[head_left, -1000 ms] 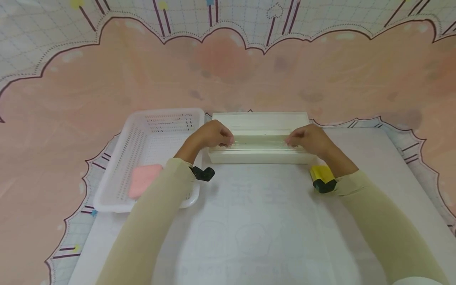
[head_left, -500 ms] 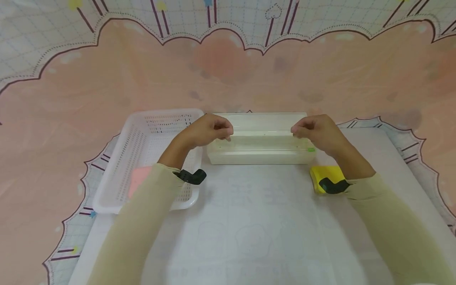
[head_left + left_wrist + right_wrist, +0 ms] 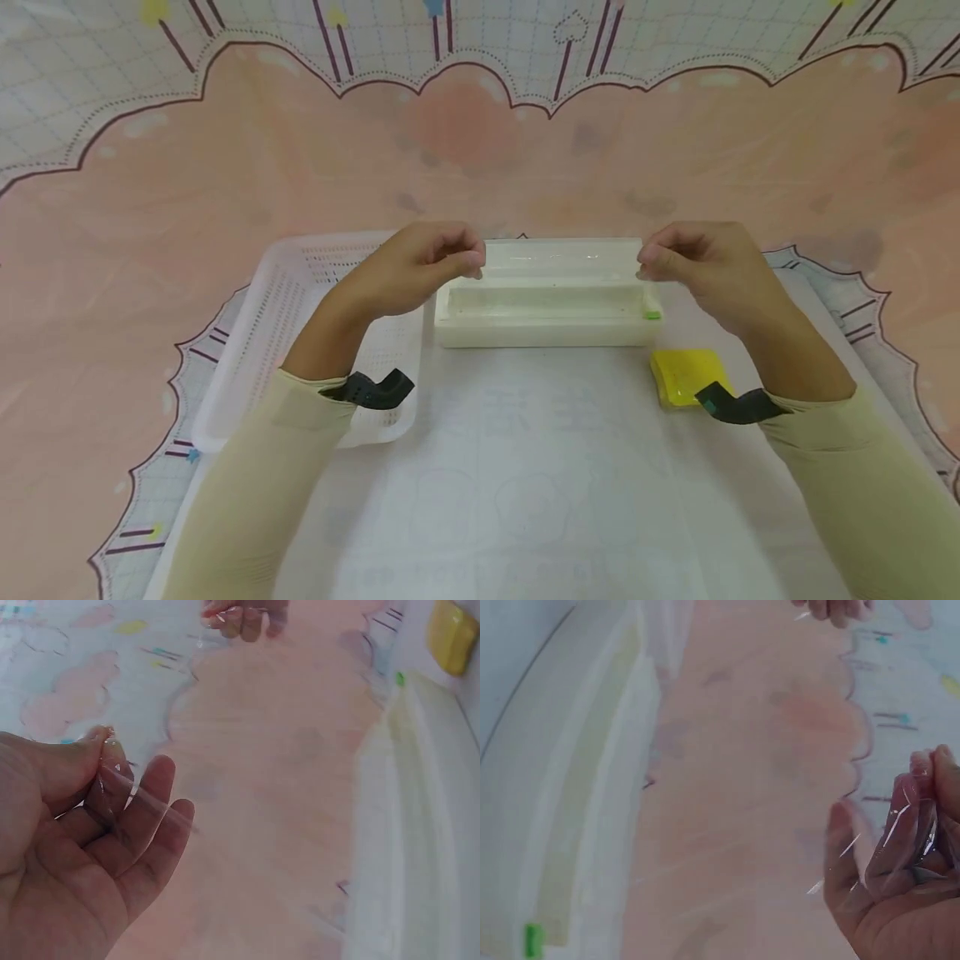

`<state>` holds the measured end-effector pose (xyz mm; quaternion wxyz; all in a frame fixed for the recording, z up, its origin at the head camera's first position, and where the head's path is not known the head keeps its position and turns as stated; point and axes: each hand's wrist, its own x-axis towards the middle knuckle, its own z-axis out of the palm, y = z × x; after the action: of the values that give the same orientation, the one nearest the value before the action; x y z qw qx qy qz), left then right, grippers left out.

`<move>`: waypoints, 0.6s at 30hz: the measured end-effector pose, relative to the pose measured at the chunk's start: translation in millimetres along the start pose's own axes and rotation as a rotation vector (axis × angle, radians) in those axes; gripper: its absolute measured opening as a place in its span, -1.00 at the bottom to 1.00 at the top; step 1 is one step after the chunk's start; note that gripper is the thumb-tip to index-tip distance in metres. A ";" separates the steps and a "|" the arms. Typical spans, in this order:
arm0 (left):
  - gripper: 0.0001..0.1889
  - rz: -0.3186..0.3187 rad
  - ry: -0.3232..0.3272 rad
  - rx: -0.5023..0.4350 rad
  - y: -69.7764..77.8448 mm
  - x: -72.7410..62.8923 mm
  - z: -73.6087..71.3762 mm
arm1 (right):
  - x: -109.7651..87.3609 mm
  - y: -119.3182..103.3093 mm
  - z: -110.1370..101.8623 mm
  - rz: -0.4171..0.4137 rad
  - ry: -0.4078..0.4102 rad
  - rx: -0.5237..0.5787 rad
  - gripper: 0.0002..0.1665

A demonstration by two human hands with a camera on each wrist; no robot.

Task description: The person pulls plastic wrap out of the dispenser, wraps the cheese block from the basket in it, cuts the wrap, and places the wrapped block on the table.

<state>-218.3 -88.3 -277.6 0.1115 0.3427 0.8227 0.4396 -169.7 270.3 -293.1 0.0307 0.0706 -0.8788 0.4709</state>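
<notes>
A sheet of clear plastic wrap spans the space between my two hands, above and behind a long cream-white wrap dispenser. Its left corner is pinched between thumb and fingertips of my left hand. At the other end my right hand pinches the right corner, where the film wrinkles shiny over the fingers in the right wrist view. The dispenser's lid stands up at the back, and a green tab marks its right end. Most of the film is too transparent to trace in the head view.
A white perforated basket stands left of the dispenser, partly behind my left arm. Close to my right wrist lies a yellow block-shaped item. A white sheet covers the table, over a patterned cloth.
Both hands have risen and drawn nearer to me, spreading farther apart with the film between them. The pink item in the basket is now hidden by my left arm.
</notes>
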 end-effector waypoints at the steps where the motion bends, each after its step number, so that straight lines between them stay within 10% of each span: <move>1: -0.88 0.023 0.016 0.011 6.4 -3.1 -1.5 | -2.9 -4.3 -1.4 -0.036 0.016 0.020 -0.74; 12: -0.90 0.393 0.078 -0.135 58.6 -43.2 -3.0 | -45.3 -38.9 -13.5 -0.568 -0.153 0.727 -0.90; 18: -0.92 0.636 -0.064 -0.281 72.7 -73.8 10.6 | -79.3 -34.0 -17.0 -0.737 -0.279 0.815 -0.92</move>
<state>-124.8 -102.8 -234.4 0.0408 0.5766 0.6023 0.5505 -86.4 273.5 -265.3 0.0469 0.4405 -0.5391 0.7163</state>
